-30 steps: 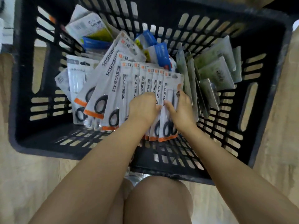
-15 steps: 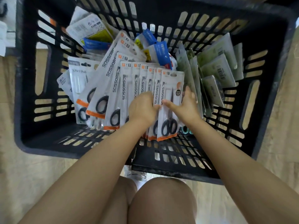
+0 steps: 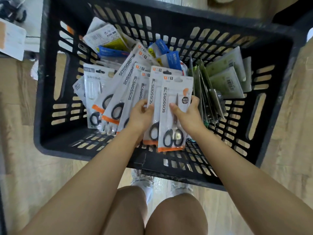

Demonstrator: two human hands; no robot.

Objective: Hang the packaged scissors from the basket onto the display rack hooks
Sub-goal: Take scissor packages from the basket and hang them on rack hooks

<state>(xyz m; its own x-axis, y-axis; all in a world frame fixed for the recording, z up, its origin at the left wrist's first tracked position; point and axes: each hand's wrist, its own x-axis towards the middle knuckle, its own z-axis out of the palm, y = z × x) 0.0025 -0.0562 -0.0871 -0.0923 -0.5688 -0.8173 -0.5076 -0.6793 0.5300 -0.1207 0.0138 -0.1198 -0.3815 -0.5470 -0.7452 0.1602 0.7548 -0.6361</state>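
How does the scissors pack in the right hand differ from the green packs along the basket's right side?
The front scissors pack is white with an orange bottom strip and shows its printed face; the green packs are pale green and several show barcodes. The scissors pack is gripped by the right hand; no hand touches the green packs. It lies face up; several green packs stand on edge. Both are inside the black basket.

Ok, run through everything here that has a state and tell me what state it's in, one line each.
Basket: on the floor, holds mixed packets.
Front scissors pack: sealed, lifted clear of the fan, gripped by both hands.
Other scissors packs: sealed, fanned out in the basket.
Green packets: stacked on edge against the right wall.
Left hand: holding scissors packs.
Right hand: thumb on the front pack's face, fingers round its edge.
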